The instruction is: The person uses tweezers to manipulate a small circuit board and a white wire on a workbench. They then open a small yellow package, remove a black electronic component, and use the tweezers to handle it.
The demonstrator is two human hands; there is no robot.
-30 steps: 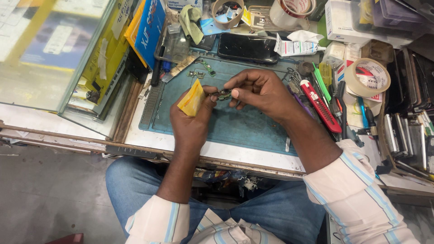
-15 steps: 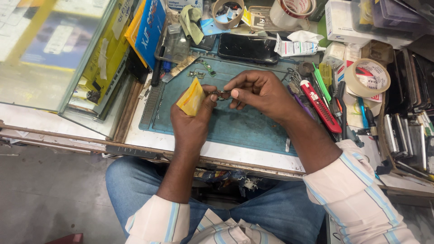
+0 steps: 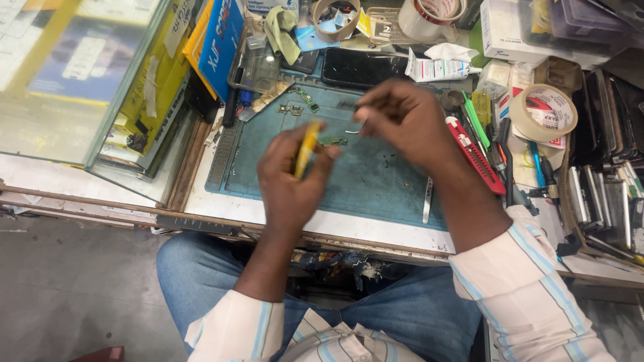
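Your left hand [image 3: 290,179], fingers curled closed, pinches a thin yellow card [image 3: 306,148] edge-on between thumb and fingers, with a small green circuit strip [image 3: 333,141] at its fingertips, over the middle of the blue-green work mat [image 3: 376,188]. Your right hand [image 3: 407,122], at 2 o'clock from the left, has its fingertips drawn together; a thin silvery piece shows at them, but whether it is gripped is blurred and you cannot tell. Around the mat: at 12 o'clock, a dark phone [image 3: 363,68], flat and glossy, with a white tube [image 3: 437,69] just beside it; at 11 o'clock, small loose circuit parts [image 3: 295,106]; at 3 o'clock, a red-handled cutter [image 3: 475,155] and green tweezers [image 3: 475,119], then a roll of beige tape [image 3: 543,112]; at 5 o'clock, a slim metal strip [image 3: 427,200] on the mat's edge. At 9 o'clock, a glass-fronted case [image 3: 80,80] with blue and yellow boxes [image 3: 213,41] leaning against it. Your right forearm covers part of the mat's right side.
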